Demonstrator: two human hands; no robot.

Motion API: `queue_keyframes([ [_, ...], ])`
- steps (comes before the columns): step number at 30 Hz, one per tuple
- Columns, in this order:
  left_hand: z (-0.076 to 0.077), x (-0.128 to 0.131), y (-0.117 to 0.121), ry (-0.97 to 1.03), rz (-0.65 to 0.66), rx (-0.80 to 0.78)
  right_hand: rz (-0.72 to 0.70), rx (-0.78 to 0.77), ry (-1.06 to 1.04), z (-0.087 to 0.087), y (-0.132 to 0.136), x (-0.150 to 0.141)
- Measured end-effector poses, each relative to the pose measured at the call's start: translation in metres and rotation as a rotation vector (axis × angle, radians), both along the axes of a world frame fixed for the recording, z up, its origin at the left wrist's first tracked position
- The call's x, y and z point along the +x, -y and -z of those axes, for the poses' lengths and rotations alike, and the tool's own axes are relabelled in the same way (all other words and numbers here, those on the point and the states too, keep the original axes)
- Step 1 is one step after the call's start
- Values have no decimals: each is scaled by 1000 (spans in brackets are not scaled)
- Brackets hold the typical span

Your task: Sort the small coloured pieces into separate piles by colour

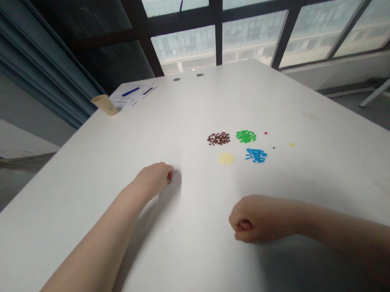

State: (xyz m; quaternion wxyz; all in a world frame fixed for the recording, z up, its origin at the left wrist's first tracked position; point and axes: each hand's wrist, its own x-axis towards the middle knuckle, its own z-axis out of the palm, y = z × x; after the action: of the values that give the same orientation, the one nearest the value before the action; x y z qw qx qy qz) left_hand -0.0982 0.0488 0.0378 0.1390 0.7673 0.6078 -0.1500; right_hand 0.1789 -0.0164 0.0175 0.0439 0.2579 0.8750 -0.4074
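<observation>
My left hand [154, 180] rests in a loose fist on the white table [187, 112], with a small dark spot at its fingertips that is too small to identify. My right hand [256, 218] is also curled shut, nearer me and to the right. Beyond both hands lie small plastic pieces in heaps: brown [218, 138], green [246, 136], pale yellow [226, 159] and blue [255, 155]. The pale yellow heap is closest to my left hand, though not touching it. Farther right are a tiny red piece [266, 133], a black piece [273, 147] and a yellow piece [291, 145].
A tan paper cup [105, 104] lies on its side near the table's far left edge, beside papers [133, 96] with a blue pen [130, 92]. Two round holes [176, 79] sit in the tabletop. Large windows [251, 31] stand beyond the far end, and a blue-grey curtain [33, 62] hangs left.
</observation>
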Motion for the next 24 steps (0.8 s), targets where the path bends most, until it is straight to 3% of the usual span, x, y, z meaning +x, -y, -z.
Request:
queue_keyframes([
  [6, -11, 16, 8, 204, 90, 86, 23, -24, -14, -3, 0, -1],
  [11, -18, 52, 32, 669, 166, -12, 44, -37, 21, -7, 0, -3],
  [16, 9, 84, 55, 1168, 28, -258, 49, -12, 41, -7, 0, -5],
  [19, 20, 87, 57, 1288, -64, -317, 50, 5, 44, -6, 0, -5],
  [24, 20, 84, 55, 1428, -173, -386, 55, 1, 41, -6, 1, -5],
])
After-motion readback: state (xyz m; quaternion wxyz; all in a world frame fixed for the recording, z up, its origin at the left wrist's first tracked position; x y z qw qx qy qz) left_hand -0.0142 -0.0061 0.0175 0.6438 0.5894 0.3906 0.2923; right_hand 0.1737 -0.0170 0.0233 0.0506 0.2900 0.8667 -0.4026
